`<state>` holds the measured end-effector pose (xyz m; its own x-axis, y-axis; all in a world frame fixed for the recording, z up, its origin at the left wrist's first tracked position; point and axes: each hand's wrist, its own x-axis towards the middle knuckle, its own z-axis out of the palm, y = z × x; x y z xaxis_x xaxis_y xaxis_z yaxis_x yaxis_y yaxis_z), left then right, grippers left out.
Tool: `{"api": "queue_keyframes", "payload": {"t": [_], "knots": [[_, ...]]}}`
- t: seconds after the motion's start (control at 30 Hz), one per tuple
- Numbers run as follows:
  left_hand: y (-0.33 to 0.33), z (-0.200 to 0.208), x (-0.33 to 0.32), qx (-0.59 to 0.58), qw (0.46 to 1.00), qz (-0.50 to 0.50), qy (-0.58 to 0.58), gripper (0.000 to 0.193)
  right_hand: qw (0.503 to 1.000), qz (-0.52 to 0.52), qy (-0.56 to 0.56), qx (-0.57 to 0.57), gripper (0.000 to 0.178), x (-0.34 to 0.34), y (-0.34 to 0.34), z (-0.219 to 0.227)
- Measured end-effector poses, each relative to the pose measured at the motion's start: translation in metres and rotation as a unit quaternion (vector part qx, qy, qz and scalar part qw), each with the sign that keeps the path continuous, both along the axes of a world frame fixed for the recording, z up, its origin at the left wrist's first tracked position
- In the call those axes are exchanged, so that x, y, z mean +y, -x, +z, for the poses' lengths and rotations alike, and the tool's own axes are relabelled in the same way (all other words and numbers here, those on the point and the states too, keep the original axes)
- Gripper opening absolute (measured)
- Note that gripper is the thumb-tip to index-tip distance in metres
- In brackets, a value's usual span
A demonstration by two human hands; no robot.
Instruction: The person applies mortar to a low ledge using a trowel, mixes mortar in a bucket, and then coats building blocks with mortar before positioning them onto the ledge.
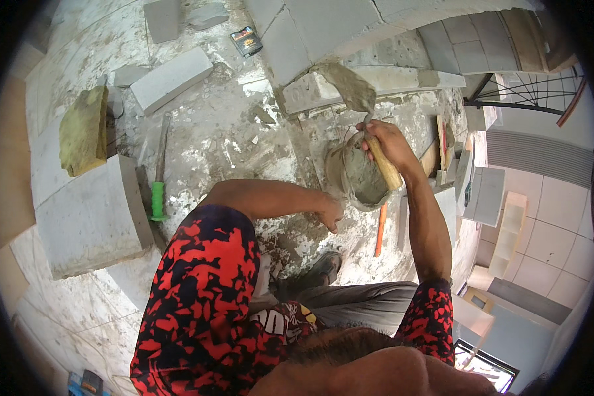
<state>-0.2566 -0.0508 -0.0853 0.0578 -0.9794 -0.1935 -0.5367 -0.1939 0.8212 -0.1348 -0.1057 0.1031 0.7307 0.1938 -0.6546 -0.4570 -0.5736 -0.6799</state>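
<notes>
- The right hand point(384, 140) has its grip closed on the wooden handle of one trowel point(358, 92), loaded with grey mortar, just above one mortar bucket point(358, 177).
- Judgement: keep the blade level so the mortar stays on.
- The left hand point(330, 212) hangs loose beside the bucket, holding nothing.
- Loose grey blocks point(170, 79) on the floor: several.

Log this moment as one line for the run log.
right hand: grips trowel loaded with mortar | left hand: free, beside mortar bucket | trowel blade at grey block
</notes>
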Motion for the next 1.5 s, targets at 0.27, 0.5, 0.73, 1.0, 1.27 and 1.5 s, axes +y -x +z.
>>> {"api": "queue_keyframes", "payload": {"t": [0.27, 0.5, 0.73, 1.0, 1.27, 1.5], "knots": [[-0.004, -0.001, 0.0, -0.005, 1.0, -0.005, 0.019, 0.046, 0.99, -0.058, -0.126, 0.036, 0.034, 0.009, 0.016, -0.006], [-0.006, 0.003, 0.002, -0.002, 1.0, -0.001, 0.014, 0.045, 0.994, 0.078, 0.071, -0.005, 0.031, 0.01, -0.003, -0.008], [-0.01, 0.005, 0.008, -0.006, 1.0, 0.016, 0.018, 0.049, 0.997, -0.016, 0.075, 0.032, 0.034, -0.002, -0.029, 0.006], [-0.01, 0.004, 0.003, -0.013, 0.999, -0.012, 0.033, 0.048, 0.973, -0.111, -0.117, 0.167, 0.035, -0.009, -0.009, -0.005], [-0.017, 0.011, -0.005, 0.006, 0.999, -0.013, 0.031, 0.054, 0.988, 0.0, 0.154, -0.011, 0.028, -0.047, -0.016, 0.003], [-0.015, 0.0, 0.001, 0.097, 0.995, 0.0, 0.036, 0.049, 0.917, 0.267, 0.224, -0.195, 0.035, -0.028, -0.021, -0.023]]}}
